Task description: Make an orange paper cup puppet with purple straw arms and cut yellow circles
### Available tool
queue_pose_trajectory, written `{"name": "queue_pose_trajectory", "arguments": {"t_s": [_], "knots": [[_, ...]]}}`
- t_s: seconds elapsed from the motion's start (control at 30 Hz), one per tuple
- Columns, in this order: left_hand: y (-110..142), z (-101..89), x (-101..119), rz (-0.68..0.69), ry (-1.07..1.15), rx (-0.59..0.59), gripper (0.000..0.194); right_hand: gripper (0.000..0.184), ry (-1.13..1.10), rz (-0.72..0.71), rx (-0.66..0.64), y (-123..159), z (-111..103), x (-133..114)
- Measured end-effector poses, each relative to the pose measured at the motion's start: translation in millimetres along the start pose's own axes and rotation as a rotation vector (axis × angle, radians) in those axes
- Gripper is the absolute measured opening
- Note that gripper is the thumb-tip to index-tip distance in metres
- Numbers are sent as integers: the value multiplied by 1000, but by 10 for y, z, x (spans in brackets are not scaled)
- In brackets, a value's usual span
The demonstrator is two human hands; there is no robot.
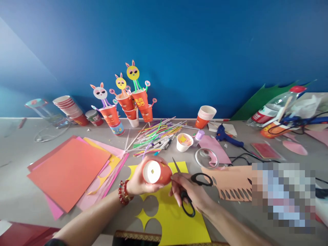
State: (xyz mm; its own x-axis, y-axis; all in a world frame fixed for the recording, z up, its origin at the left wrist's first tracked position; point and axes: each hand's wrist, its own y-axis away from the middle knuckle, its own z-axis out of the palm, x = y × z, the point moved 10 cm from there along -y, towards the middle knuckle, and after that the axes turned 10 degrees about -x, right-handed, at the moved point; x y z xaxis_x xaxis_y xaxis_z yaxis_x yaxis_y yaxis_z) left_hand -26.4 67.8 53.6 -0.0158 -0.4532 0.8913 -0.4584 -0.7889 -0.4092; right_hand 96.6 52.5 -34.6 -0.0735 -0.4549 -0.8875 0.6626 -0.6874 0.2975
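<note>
My left hand (135, 182), with red bead bracelets at the wrist, is wrapped round a red paper cup (165, 173). The cup's white base is turned towards me and has a small hole in its middle. In my right hand (191, 191) are black-handled scissors (176, 165), their blades pointing up and away beside the cup. My right fingertips reach the cup's right side; whether they press on it I cannot tell. Beneath both hands lies a yellow paper sheet (186, 225) with round cut-outs along its left side.
Several rabbit-faced cup figures (109, 115) stand by the blue wall. Straws (153, 136) are heaped before them. Orange paper sheets (69, 171) lie left. A small white cup (183, 142), a tape roll (207, 158) and a blue glue gun (228, 136) lie ahead and right.
</note>
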Motion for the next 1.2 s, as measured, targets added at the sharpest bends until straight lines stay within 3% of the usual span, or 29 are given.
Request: {"name": "queue_pose_trajectory", "arguments": {"t_s": [0.2,0.3,0.4,0.57,0.73,0.83,0.93,1.03,1.2], "knots": [[37,110,81,166,-211,-106,71,50,-60,-31,73,9,-120,-59],[75,105,0,150,-193,-114,78,49,145,-119,82,70,-153,-191],[97,129,-73,120,4,-141,89,47,485,-271,117,178,-124,-433],[77,120,-214,-60,344,-73,72,41,940,-552,181,339,58,-775],[148,341,-437,-358,608,-221,87,29,1157,-762,234,433,178,-897],[159,357,-479,-412,600,-220,83,23,1215,-824,222,452,220,-906],[106,359,-436,-375,520,-205,77,24,1226,-795,211,440,222,-896],[61,364,-382,-305,367,-199,75,32,1096,-653,193,380,149,-828],[79,237,-337,-201,-70,-85,82,43,410,-242,86,158,-22,-359]]}}
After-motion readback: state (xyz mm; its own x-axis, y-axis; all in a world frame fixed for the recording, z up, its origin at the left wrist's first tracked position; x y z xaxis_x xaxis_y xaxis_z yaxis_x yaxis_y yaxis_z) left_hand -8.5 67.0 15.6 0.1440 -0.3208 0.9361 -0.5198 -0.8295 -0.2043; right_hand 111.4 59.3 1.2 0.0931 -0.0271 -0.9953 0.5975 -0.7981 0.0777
